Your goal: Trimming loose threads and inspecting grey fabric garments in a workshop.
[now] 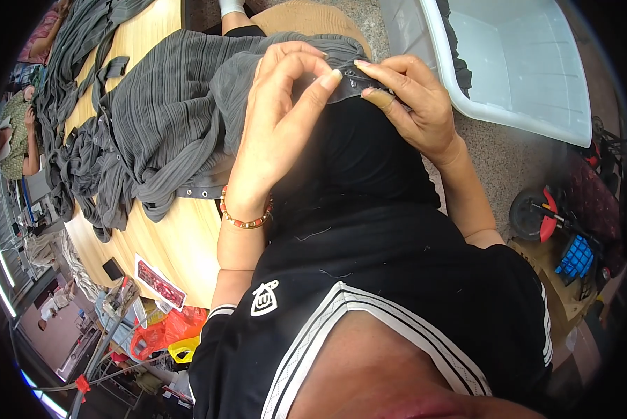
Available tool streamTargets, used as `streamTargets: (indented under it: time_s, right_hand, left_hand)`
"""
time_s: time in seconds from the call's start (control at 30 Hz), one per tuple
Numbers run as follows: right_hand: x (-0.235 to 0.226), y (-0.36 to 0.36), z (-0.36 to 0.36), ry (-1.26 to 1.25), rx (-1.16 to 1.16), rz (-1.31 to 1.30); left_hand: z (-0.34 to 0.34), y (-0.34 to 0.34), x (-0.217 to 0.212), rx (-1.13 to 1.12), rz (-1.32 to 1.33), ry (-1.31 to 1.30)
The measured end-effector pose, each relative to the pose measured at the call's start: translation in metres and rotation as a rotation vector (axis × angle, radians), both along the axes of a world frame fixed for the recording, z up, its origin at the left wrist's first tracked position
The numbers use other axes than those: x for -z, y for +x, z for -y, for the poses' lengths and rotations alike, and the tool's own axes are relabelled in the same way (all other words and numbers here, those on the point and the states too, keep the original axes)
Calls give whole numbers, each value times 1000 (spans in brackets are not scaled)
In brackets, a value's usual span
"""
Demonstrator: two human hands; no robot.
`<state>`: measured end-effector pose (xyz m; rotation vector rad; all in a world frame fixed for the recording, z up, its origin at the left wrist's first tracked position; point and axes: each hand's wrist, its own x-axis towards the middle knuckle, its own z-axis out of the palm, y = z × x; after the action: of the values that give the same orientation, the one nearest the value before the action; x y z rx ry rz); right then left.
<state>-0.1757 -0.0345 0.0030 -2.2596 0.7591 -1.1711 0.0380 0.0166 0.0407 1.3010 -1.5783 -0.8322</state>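
Note:
A dark grey ribbed garment (181, 91) spreads from the table across to my lap. Its edge strip (353, 82), which carries small dark metal fasteners, lies between my hands. My right hand (422, 105) pinches the end of that strip between thumb and fingers. Just beside it, my left hand (278, 115) is closed, thumb and forefinger brought together over the cloth. Whatever those fingertips hold is too small to make out. A beaded bracelet (247, 223) circles my left wrist. Round eyelets or snaps (196, 193) show along another garment edge below.
The pale wooden table (181, 244) is on my left, with a dark flat object (113, 269), a printed card (160, 283) and red plastic bags (170, 332). A large white bin (523, 70) stands to the right. Other people (20, 133) are at far left.

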Motion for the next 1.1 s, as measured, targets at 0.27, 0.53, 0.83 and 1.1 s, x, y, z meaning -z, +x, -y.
streamTargets:
  time_s: [0.27, 0.53, 0.83, 1.1]
  right_hand:
    - [-4, 3, -6, -68, 51, -54]
    - [-7, 5, -8, -114, 93, -50]
    - [-15, 6, 0, -16, -18, 25]
    - [-37, 15, 3, 13, -51, -129]
  left_hand:
    - [-2, -3, 8, -36, -77, -28]
    - [-4, -4, 8, -25, -68, -55]
    - [-7, -2, 18, -167, -507, 9]
    - [-7, -1, 21, -152, -504, -10]
